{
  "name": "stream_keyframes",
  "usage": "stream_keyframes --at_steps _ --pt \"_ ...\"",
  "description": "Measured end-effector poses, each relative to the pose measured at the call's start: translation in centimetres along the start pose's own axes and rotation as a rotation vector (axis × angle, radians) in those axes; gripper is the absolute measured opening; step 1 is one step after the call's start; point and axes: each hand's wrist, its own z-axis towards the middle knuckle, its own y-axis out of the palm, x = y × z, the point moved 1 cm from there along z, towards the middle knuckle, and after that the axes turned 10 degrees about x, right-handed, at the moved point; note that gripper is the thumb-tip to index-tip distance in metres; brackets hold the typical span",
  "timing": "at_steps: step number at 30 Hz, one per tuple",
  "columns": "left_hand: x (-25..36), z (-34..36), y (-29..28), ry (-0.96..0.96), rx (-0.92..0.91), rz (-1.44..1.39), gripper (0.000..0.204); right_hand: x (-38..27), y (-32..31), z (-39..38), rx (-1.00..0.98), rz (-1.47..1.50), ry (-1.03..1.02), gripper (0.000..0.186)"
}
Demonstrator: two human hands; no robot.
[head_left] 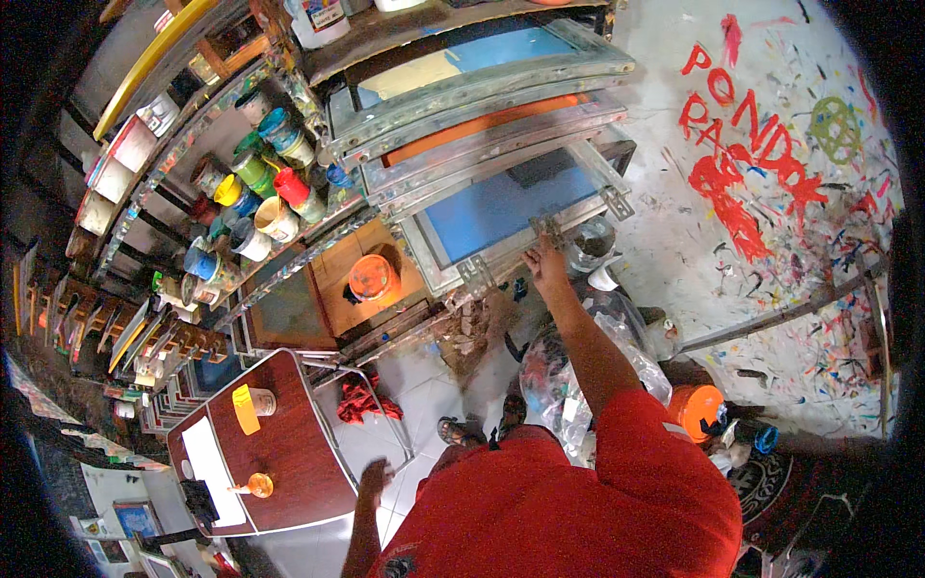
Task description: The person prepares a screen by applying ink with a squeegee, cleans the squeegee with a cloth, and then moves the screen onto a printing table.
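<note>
My right hand (pixel 546 262) reaches up to the front edge of a screen-printing frame (pixel 424 252) with blue mesh. Its fingers are closed at the frame's edge, by a metal bracket (pixel 545 227). Two similar brackets (pixel 476 274) sit near that frame's corners. Above it are stacked a frame with orange mesh (pixel 482 130) and one with a blue and cream face (pixel 501 50). My left hand (pixel 374 478) hangs low beside the brown table, holding nothing, with its fingers loosely apart.
A brown folding table (pixel 299 462) at left bears paper, a tub and a small orange cup (pixel 258 486). Paint cans (pixel 279 220) crowd the left shelf. An orange bucket (pixel 374 278) stands under the frames. Plastic bags (pixel 626 337) lie beside my right arm, near another orange bucket (pixel 696 412).
</note>
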Motion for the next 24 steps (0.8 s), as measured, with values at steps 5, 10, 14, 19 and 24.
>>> stream_keyframes --at_steps 5,10,14,19,24 --pt "15.5 9.4 11.7 0.186 -0.143 -0.033 0.042 1.5 -4.9 -0.2 -0.195 -0.227 -0.391 0.049" --pt "24.2 14.9 22.0 0.092 -0.268 -0.290 0.055 1.1 -7.1 -2.6 -0.069 -0.368 -0.429 0.039" --pt "26.9 14.4 27.5 -0.053 -0.323 -0.370 0.053 0.6 -8.2 -5.4 -0.097 -0.509 -0.689 0.034" --pt "26.3 13.0 30.1 0.015 -0.282 -0.299 0.046 -1.2 -8.9 -10.5 -0.081 -0.198 -0.321 0.034" --pt "22.0 13.2 31.2 0.085 -0.030 -0.209 0.042 0.3 -13.5 -9.7 -0.082 -0.551 -0.620 0.031"
